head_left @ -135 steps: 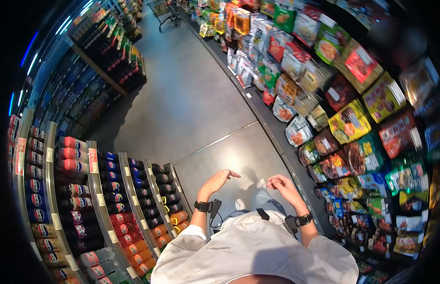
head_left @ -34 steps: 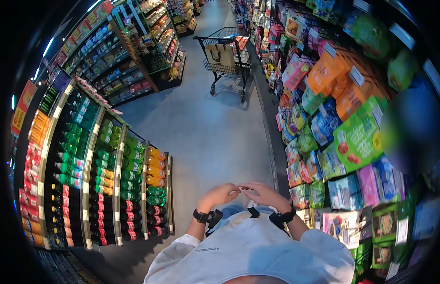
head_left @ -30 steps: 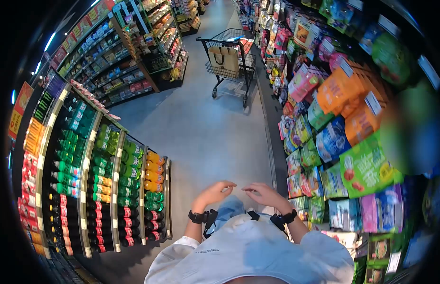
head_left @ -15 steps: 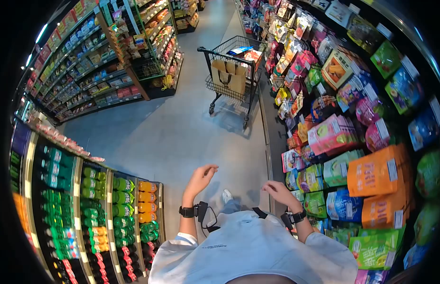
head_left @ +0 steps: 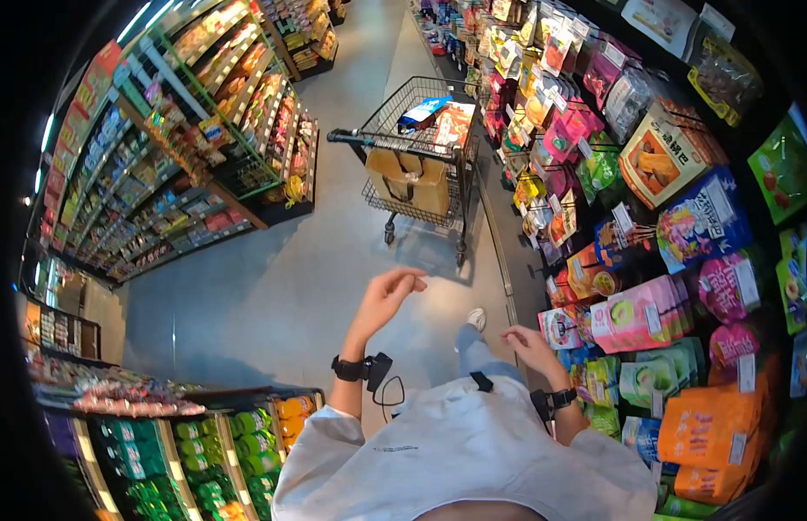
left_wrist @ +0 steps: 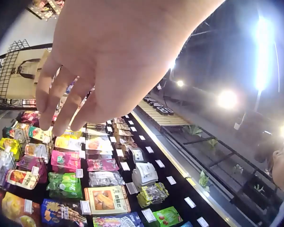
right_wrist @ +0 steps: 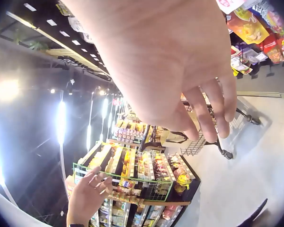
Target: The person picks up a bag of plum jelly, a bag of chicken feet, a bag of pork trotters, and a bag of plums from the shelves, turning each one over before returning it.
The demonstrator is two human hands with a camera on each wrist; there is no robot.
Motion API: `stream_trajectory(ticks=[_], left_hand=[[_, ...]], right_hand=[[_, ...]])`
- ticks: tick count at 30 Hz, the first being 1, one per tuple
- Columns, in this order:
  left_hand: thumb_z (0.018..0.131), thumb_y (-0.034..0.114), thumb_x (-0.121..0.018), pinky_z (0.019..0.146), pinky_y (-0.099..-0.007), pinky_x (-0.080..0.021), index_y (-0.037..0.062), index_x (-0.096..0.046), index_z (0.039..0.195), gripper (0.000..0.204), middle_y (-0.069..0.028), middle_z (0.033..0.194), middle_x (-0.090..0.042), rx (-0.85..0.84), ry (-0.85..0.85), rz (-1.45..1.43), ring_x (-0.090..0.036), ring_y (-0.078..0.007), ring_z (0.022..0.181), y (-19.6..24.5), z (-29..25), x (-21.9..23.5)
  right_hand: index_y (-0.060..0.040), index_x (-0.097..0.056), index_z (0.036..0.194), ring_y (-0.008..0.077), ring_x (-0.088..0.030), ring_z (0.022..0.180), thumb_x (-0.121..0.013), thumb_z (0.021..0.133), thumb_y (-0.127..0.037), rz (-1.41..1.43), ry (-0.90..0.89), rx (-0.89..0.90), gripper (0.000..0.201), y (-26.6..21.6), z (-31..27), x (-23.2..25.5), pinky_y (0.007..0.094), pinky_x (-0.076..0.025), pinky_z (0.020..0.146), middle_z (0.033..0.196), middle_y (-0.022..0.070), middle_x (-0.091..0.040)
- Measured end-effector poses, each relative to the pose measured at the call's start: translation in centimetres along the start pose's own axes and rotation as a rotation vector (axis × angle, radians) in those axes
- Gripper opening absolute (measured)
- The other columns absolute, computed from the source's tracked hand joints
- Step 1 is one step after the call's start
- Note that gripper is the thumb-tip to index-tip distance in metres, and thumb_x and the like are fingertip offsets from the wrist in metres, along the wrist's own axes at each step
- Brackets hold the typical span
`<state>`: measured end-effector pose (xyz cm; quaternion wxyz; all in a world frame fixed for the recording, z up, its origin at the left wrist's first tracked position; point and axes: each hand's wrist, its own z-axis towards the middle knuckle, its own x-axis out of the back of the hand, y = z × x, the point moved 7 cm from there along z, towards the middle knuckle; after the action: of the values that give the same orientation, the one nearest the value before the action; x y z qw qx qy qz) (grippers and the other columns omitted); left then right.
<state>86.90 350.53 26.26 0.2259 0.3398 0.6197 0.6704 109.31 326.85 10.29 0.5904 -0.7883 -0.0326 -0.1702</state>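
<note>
My left hand is out in front of my body with its fingers loosely bent and nothing in it. Lower and to the right, my right hand hangs relaxed and bare beside the snack racks. Ahead of both stands a black wire shopping cart, its handle towards me. A brown paper bag sits at the cart's near end; behind it lie a blue packet and a red-and-white pack. In the left wrist view, the loose fingers overlap the hanging snack packets.
Racks of snack bags line the right side, with orange bags and pink bags nearest. Drink bottles fill a shelf at lower left. Farther left stands a packed shelf unit. Grey floor runs between them.
The cart appears nearer and the bottle shelf has slipped lower as I walk forward. My hands, close together about a second ago, are now apart, the left farther forward.
</note>
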Motion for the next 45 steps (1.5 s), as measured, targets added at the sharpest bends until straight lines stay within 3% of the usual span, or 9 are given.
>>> stream_trajectory(ticks=[12,20,23,27,31,34,38,41,45], left_hand=[[0.105,0.020,-0.050,0.087,-0.0331,-0.054,-0.0021,-0.062,0.122,0.031,-0.0103,0.094,-0.070,-0.128,-0.142,-0.091,-0.066,-0.0178,0.086,16.5,36.0,5.4],[0.104,0.028,-0.052,0.091,-0.0302,-0.051,0.0008,-0.060,0.131,0.039,-0.0077,0.105,-0.069,-0.070,-0.451,-0.249,-0.067,-0.0187,0.100,20.1,64.8,9.5],[0.105,0.032,-0.051,0.087,-0.0288,-0.052,0.0033,-0.060,0.131,0.040,-0.0058,0.101,-0.070,-0.227,-0.448,0.133,-0.069,-0.0164,0.093,21.0,74.2,9.8],[0.092,0.024,-0.058,0.070,-0.0322,-0.055,0.0008,-0.072,0.103,0.029,-0.0097,0.078,-0.072,-0.620,-0.194,0.790,-0.069,-0.0150,0.074,10.5,93.5,10.1],[0.090,0.022,-0.061,0.066,-0.0342,-0.056,0.0014,-0.075,0.087,0.025,-0.0100,0.072,-0.073,-0.183,-0.383,0.460,-0.071,-0.0170,0.068,-12.2,104.8,7.6],[0.087,0.023,-0.062,0.075,-0.0453,-0.057,-0.0002,-0.074,0.085,0.026,-0.0245,0.081,-0.070,-0.261,-0.193,0.683,-0.072,-0.0391,0.080,-24.8,103.1,6.2],[0.086,0.020,-0.060,0.086,-0.0475,-0.054,-0.0063,-0.071,0.097,0.031,-0.0304,0.095,-0.070,0.045,-0.421,0.729,-0.070,-0.0422,0.095,-40.9,100.9,4.2],[0.088,0.027,-0.057,0.111,-0.0472,-0.040,-0.0045,-0.055,0.131,0.054,-0.0318,0.137,-0.054,0.074,-0.665,0.833,-0.050,-0.0415,0.132,-43.6,99.5,2.7],[0.092,0.037,-0.051,0.117,-0.0520,-0.032,-0.0010,-0.039,0.145,0.067,-0.0254,0.157,-0.035,-0.003,-0.624,1.035,-0.037,-0.0408,0.143,-46.0,97.8,1.7]], right_hand=[[0.0026,-0.068,0.108,0.0193,-0.072,0.094,-0.054,0.100,-0.009,0.117,0.376,0.105,0.020,-4.8,20.4,16.6,0.0310,-0.056,0.084,0.100,0.0146,-0.073],[0.0026,-0.063,0.107,0.0182,-0.072,0.093,-0.054,0.102,-0.011,0.207,0.610,-0.092,0.017,-0.7,24.0,18.3,0.0305,-0.055,0.081,0.095,0.0136,-0.073],[0.0014,-0.064,0.105,0.0168,-0.071,0.091,-0.054,0.102,-0.012,0.192,0.749,-0.253,0.017,-0.3,25.2,17.0,0.0297,-0.054,0.080,0.093,0.0101,-0.073],[0.0019,-0.064,0.112,0.0166,-0.068,0.091,-0.051,0.104,-0.014,0.304,0.916,-0.390,0.022,-2.4,26.9,13.7,0.0304,-0.053,0.085,0.095,0.0089,-0.071],[0.0020,-0.064,0.111,0.0169,-0.069,0.093,-0.050,0.105,-0.012,0.474,1.010,-0.502,0.020,-7.1,31.0,10.1,0.0300,-0.053,0.085,0.096,0.0097,-0.072],[0.0023,-0.065,0.110,0.0146,-0.066,0.089,-0.050,0.105,-0.011,0.421,1.035,-0.579,0.020,-8.7,33.0,7.8,0.0281,-0.051,0.083,0.093,0.0082,-0.070],[0.0009,-0.064,0.108,0.0119,-0.060,0.085,-0.050,0.107,-0.020,0.533,1.074,-0.631,0.025,-10.1,33.8,5.1,0.0264,-0.048,0.081,0.091,0.0041,-0.067],[-0.0002,-0.065,0.108,0.0134,-0.063,0.088,-0.053,0.107,-0.026,0.567,1.118,-0.721,0.028,-10.4,33.5,3.9,0.0279,-0.049,0.083,0.091,0.0048,-0.069],[-0.0008,-0.066,0.111,0.0158,-0.066,0.093,-0.055,0.106,-0.028,0.611,1.122,-0.793,0.030,-10.6,34.3,3.2,0.0307,-0.051,0.086,0.095,0.0076,-0.071]])
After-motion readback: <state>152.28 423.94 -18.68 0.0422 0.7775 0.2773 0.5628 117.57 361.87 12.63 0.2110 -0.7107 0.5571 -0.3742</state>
